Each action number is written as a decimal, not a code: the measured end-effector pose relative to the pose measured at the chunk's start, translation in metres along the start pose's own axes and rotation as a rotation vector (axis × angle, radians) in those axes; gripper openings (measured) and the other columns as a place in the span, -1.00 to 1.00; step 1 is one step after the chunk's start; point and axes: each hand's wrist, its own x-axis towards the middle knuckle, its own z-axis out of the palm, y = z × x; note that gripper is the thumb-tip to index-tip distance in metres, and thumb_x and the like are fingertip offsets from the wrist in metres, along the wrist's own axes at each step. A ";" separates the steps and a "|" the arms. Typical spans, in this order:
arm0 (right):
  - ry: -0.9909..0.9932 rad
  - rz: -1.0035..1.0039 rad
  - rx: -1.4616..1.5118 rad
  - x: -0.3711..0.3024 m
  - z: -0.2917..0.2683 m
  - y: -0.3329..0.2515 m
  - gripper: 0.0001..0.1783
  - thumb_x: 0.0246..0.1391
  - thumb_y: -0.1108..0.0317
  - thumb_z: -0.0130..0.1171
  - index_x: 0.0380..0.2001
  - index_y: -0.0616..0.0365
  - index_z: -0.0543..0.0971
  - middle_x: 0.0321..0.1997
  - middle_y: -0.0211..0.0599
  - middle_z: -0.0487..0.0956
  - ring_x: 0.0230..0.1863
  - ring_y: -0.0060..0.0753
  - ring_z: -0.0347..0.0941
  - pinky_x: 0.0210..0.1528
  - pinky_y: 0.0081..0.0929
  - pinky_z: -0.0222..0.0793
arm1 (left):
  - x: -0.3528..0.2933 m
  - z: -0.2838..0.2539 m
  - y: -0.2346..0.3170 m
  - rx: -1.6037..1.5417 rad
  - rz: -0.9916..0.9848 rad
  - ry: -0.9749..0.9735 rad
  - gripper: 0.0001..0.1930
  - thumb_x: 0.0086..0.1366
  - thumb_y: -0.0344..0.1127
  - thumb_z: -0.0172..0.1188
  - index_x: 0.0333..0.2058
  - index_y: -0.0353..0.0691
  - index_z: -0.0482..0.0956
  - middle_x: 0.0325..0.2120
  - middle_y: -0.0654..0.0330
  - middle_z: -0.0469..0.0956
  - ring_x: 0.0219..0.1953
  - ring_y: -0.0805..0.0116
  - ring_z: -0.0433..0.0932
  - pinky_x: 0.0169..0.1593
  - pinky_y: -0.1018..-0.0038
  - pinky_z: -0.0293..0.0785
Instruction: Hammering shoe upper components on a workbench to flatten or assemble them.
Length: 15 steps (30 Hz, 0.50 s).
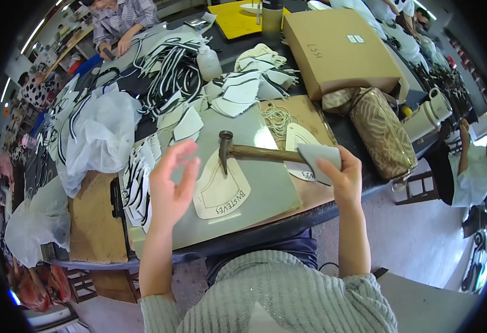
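My right hand (pixel 342 175) pinches a folded light-grey piece of sheet material (pixel 319 160) between thumb and fingers. A hammer (pixel 263 153) with a dark metal head and a wooden handle lies across the mat. Its handle end is hidden by the grey piece, so I cannot tell whether my fingers touch it. My left hand (pixel 172 183) is raised at the left of the hammer, fingers apart and holding nothing. Below the hammer head, a cream template (pixel 221 191) with printed letters lies on the grey mat (pixel 254 202). Another pale template (pixel 299 136) is partly hidden by the handle.
White cut pieces (pixel 235 94) with dark edges and striped straps (pixel 174 69) pile up beyond the mat. A white bottle (pixel 208 64), a cardboard box (pixel 340 53), a patterned pouch (pixel 382 133) and plastic bags (pixel 100 130) surround the work area. A co-worker (pixel 122 25) sits across the table.
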 end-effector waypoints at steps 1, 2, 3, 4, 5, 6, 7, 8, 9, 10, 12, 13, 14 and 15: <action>-0.109 0.074 0.091 0.002 0.007 -0.008 -0.76 0.07 0.46 0.37 -0.20 0.32 0.61 -0.29 -0.40 0.64 -0.29 -0.61 0.53 -0.17 -0.60 0.45 | -0.004 0.007 0.010 -0.207 -0.096 -0.075 -0.57 0.34 -0.31 0.26 0.14 -0.31 0.47 -0.01 0.05 0.60 0.04 0.31 0.57 0.07 0.40 0.48; -0.222 0.149 0.183 0.001 0.015 -0.012 -0.76 0.07 0.46 0.37 -0.19 0.31 0.61 -0.30 -0.39 0.65 -0.30 -0.61 0.54 -0.18 -0.60 0.46 | -0.007 0.015 0.019 -0.414 -0.194 -0.148 -0.56 0.32 -0.28 0.31 0.12 -0.29 0.48 -0.05 0.04 0.61 -0.03 0.29 0.60 0.04 0.38 0.50; -0.232 0.149 0.187 -0.001 0.026 -0.019 -0.76 0.07 0.46 0.37 -0.19 0.31 0.61 -0.30 -0.39 0.65 -0.30 -0.61 0.54 -0.18 -0.60 0.46 | -0.010 0.023 0.029 -0.407 -0.196 -0.139 -0.56 0.32 -0.28 0.31 0.12 -0.29 0.48 -0.05 0.04 0.61 -0.03 0.29 0.60 0.04 0.38 0.50; -0.310 0.202 0.260 -0.002 0.039 -0.022 -0.76 0.06 0.49 0.37 -0.19 0.28 0.61 -0.29 -0.39 0.66 -0.27 -0.60 0.55 -0.17 -0.60 0.46 | -0.013 0.032 0.036 -0.553 -0.246 -0.215 -0.59 0.33 -0.30 0.30 0.10 -0.30 0.50 -0.08 0.06 0.62 -0.05 0.34 0.60 0.02 0.41 0.51; -0.390 0.258 0.333 -0.004 0.052 -0.022 -0.77 0.05 0.51 0.37 -0.19 0.25 0.60 -0.28 -0.39 0.66 -0.25 -0.60 0.56 -0.17 -0.61 0.46 | -0.016 0.041 0.041 -0.700 -0.295 -0.289 -0.62 0.34 -0.32 0.29 0.08 -0.31 0.52 -0.11 0.09 0.63 -0.07 0.39 0.60 0.00 0.44 0.52; -0.415 0.297 0.324 -0.010 0.063 -0.020 -0.73 0.03 0.50 0.40 -0.18 0.23 0.59 -0.27 -0.41 0.66 -0.24 -0.60 0.56 -0.15 -0.56 0.48 | -0.021 0.047 0.043 -0.757 -0.293 -0.345 -0.65 0.36 -0.36 0.26 0.07 -0.35 0.51 -0.14 0.13 0.63 -0.10 0.43 0.59 -0.02 0.51 0.51; -0.482 0.282 0.311 -0.017 0.074 -0.018 -0.73 0.05 0.49 0.39 -0.17 0.23 0.58 -0.24 -0.39 0.65 -0.22 -0.60 0.56 -0.13 -0.54 0.48 | -0.029 0.050 0.038 -0.792 -0.324 -0.326 -0.66 0.38 -0.39 0.21 0.09 -0.33 0.50 -0.14 0.15 0.63 -0.08 0.44 0.59 -0.01 0.51 0.50; -0.550 0.267 0.299 -0.022 0.081 -0.016 -0.74 0.08 0.47 0.39 -0.16 0.23 0.57 -0.20 -0.37 0.64 -0.19 -0.60 0.56 -0.11 -0.53 0.49 | -0.036 0.050 0.034 -0.828 -0.356 -0.306 -0.67 0.40 -0.42 0.16 0.11 -0.31 0.48 -0.13 0.17 0.62 -0.05 0.44 0.59 0.00 0.50 0.50; -0.558 0.281 0.297 -0.026 0.082 -0.010 -0.74 0.08 0.47 0.39 -0.16 0.23 0.57 -0.20 -0.37 0.64 -0.19 -0.60 0.56 -0.11 -0.53 0.49 | -0.041 0.045 0.028 -0.830 -0.371 -0.297 -0.67 0.40 -0.42 0.16 0.11 -0.31 0.48 -0.13 0.17 0.62 -0.05 0.44 0.59 0.00 0.50 0.50; -0.586 0.118 0.160 -0.027 0.081 -0.004 -0.73 0.08 0.47 0.38 -0.15 0.22 0.57 -0.15 -0.30 0.63 -0.17 -0.50 0.57 -0.07 -0.50 0.49 | -0.042 0.035 0.018 -0.764 -0.417 -0.129 -0.69 0.40 -0.40 0.18 0.08 -0.32 0.49 -0.16 0.19 0.62 -0.12 0.49 0.59 -0.05 0.53 0.50; -0.611 -0.039 0.020 -0.027 0.075 0.000 -0.73 0.09 0.47 0.36 -0.13 0.21 0.57 -0.10 -0.23 0.62 -0.14 -0.40 0.59 -0.04 -0.47 0.50 | -0.042 0.011 -0.002 -0.697 -0.469 0.037 -0.71 0.41 -0.37 0.20 0.04 -0.34 0.49 -0.20 0.20 0.62 -0.19 0.54 0.59 -0.11 0.57 0.51; -0.628 -0.280 -0.256 -0.025 0.073 0.001 -0.67 0.05 0.47 0.37 -0.09 0.20 0.57 -0.04 -0.19 0.60 -0.06 -0.28 0.57 0.03 -0.39 0.48 | -0.040 -0.004 -0.011 -0.665 -0.456 0.026 -0.75 0.41 -0.39 0.19 0.01 -0.33 0.50 -0.21 0.20 0.62 -0.21 0.54 0.58 -0.13 0.57 0.51; -0.631 -0.524 -0.531 -0.025 0.073 0.003 -0.61 0.01 0.48 0.37 -0.05 0.19 0.57 0.02 -0.15 0.58 0.02 -0.15 0.55 0.10 -0.31 0.45 | -0.039 -0.011 -0.016 -0.633 -0.443 0.013 -0.78 0.41 -0.40 0.18 -0.03 -0.32 0.50 -0.23 0.21 0.62 -0.23 0.55 0.58 -0.15 0.57 0.51; -0.641 -0.524 -0.527 -0.026 0.075 0.006 -0.61 0.01 0.48 0.37 -0.05 0.19 0.57 0.02 -0.15 0.58 0.02 -0.15 0.55 0.10 -0.31 0.45 | -0.039 -0.011 -0.019 -0.631 -0.450 0.021 -0.78 0.41 -0.40 0.18 -0.03 -0.32 0.50 -0.23 0.21 0.62 -0.23 0.55 0.58 -0.15 0.57 0.51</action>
